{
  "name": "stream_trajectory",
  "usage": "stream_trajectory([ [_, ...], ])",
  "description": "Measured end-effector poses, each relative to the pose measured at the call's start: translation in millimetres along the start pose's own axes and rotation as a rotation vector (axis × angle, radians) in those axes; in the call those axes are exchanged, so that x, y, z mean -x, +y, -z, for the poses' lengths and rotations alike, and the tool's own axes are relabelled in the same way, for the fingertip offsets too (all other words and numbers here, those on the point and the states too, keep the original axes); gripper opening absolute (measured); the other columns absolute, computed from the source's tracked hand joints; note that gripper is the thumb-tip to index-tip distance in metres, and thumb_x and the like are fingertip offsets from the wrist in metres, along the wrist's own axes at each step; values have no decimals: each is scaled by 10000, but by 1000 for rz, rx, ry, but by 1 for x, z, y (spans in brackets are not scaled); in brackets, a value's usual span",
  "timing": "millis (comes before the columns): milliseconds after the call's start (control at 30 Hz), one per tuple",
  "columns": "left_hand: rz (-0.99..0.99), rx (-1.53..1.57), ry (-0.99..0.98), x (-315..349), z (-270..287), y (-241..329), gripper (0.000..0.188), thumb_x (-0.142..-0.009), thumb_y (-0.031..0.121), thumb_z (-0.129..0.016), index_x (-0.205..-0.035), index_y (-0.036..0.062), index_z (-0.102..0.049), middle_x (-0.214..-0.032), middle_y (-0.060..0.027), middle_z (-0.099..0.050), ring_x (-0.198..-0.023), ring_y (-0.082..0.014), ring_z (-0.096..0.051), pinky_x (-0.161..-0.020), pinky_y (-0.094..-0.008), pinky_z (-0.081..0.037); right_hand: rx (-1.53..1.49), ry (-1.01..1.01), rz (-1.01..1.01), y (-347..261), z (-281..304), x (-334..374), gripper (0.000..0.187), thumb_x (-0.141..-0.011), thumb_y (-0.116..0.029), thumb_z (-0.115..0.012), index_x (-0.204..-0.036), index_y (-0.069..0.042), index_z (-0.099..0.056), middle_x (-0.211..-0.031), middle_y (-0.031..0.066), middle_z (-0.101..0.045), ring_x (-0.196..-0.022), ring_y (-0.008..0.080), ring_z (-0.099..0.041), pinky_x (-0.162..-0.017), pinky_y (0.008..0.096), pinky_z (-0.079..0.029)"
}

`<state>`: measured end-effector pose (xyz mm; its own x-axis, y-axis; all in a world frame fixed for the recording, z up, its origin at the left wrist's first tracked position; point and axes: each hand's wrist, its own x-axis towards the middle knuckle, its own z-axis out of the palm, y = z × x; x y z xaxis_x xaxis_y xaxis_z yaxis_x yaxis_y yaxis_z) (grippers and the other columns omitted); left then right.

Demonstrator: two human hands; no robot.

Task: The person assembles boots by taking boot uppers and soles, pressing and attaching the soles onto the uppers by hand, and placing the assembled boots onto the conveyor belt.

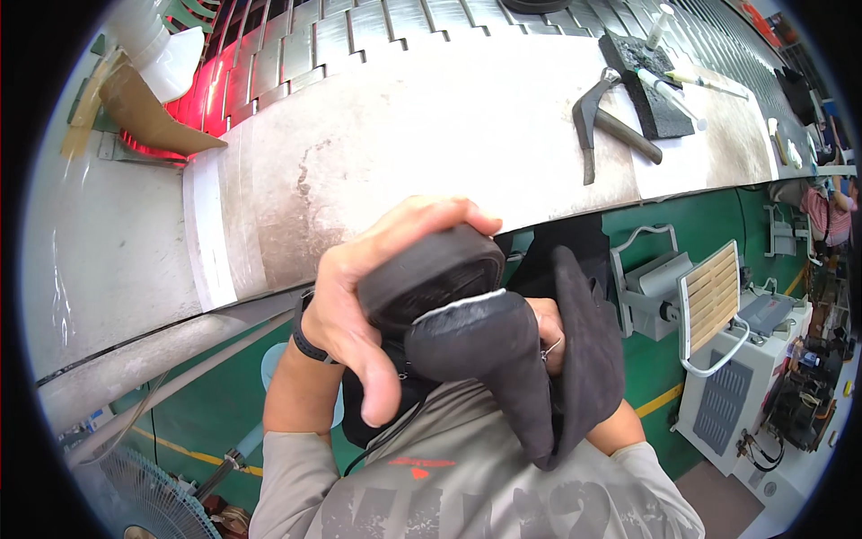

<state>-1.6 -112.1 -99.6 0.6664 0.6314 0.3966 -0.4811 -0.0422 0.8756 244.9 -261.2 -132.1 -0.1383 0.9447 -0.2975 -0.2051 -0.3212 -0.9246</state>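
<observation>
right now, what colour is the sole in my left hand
The sole is black, head view.

Boot [514,346]: dark charcoal; sole [435,269]: black.
Shirt [435,449]: grey, red-marked. Floor [654,359]: green, yellow-lined. Bench top [431,135]: white, brown-smudged.

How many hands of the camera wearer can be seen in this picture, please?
2: the left hand holds the black sole; the right hand holds the black shoe upper, which partly hides it.

The boot upper [480,346] looked like matt, suede-like cloth; the sole [422,258] seemed to be of dull rubber. The conveyor slats [336,40] were of shiny metal, the cardboard sheet [139,110] was matt, and the slatted panel [708,295] looked wooden.
</observation>
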Motion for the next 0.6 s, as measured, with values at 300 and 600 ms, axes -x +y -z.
stream_trajectory([
  [300, -74, -33, -87, -2, -2, -9, 1420, -491, 607, -1019, -1577, -117, -461, -1420, -344, -587, -1367, -446, -586, -1111, -548, -528, 63, 34, -1, 0, -5, 3, 558, -1115, -439, -518, -1176, 70, -737, -1179, 166, -754, -1084, 231, -696, -1028, 376, -514],
  [600, -106, -35, -115, -2, 1, -13, 1394, -494, 547, -1053, -1572, -116, -469, -1400, -355, -599, -1342, -477, -606, -1103, -582, -529, 75, 58, 6, -2, -7, 4, 543, -1114, -429, -523, -1187, 64, -737, -1187, 167, -755, -1094, 241, -696, -1040, 388, -505],
])
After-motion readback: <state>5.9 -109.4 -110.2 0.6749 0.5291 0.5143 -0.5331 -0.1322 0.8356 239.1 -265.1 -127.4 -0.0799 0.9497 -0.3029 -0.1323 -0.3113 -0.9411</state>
